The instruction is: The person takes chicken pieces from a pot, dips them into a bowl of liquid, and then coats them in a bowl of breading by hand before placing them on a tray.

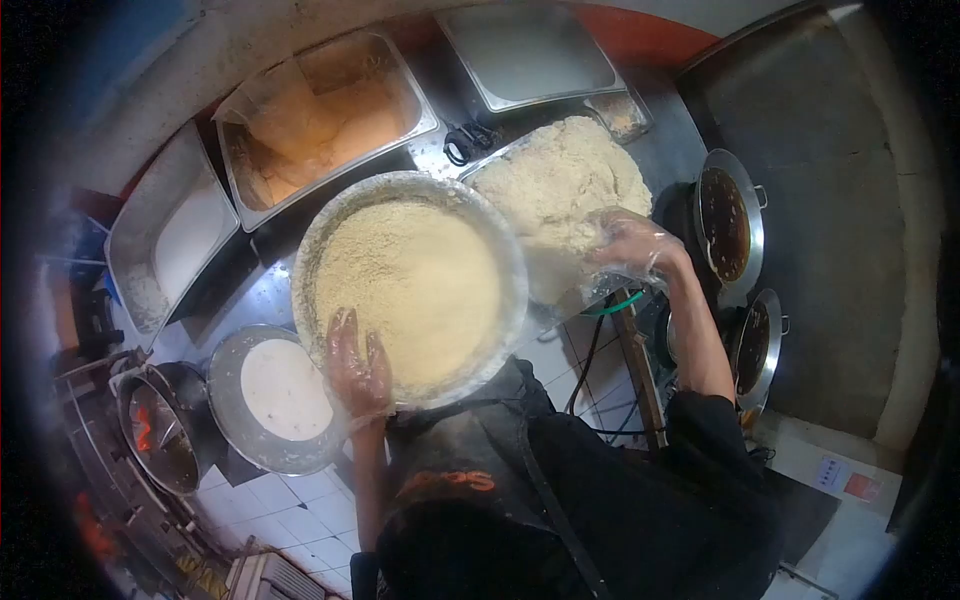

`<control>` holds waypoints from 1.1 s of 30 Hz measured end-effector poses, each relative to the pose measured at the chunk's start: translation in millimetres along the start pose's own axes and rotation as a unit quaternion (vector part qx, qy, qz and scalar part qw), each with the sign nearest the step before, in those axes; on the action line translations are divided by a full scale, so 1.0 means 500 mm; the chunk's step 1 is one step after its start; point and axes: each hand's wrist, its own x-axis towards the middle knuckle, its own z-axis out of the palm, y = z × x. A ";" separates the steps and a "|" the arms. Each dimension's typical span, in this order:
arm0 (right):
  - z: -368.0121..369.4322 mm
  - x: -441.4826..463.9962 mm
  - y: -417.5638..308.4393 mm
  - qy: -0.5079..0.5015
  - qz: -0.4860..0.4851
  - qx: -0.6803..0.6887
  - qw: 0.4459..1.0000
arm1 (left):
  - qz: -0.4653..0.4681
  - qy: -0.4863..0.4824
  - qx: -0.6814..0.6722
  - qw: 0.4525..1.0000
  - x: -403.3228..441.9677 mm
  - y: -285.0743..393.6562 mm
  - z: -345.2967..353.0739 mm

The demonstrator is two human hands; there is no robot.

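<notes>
A large round metal bowl [512, 300] holds pale yellow crumbs [425, 275]. My left hand [357, 370], in a clear plastic glove, lies at the bowl's lower left, fingers apart over the rim and the crumbs' edge. To the right, a heap of coarser pale crumbs [565, 175] fills a tray whose walls are mostly hidden. My right hand [635, 243], also in a clear glove, is at the heap's lower right edge with its fingers curled into it. What those fingers hold, if anything, is hidden by the crumbs and the glove.
Behind the bowl stand metal trays, one with orange contents [330, 125] and one with white [185, 235]. A bowl of white liquid [287, 390] and a dark pot [160, 430] are at the left. Two pans of dark oil [725, 225] stand at the right.
</notes>
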 end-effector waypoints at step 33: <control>0.236 0.106 -0.086 0.468 -0.055 -0.083 0.878 | -0.203 0.189 0.040 0.960 -0.103 -0.088 -0.273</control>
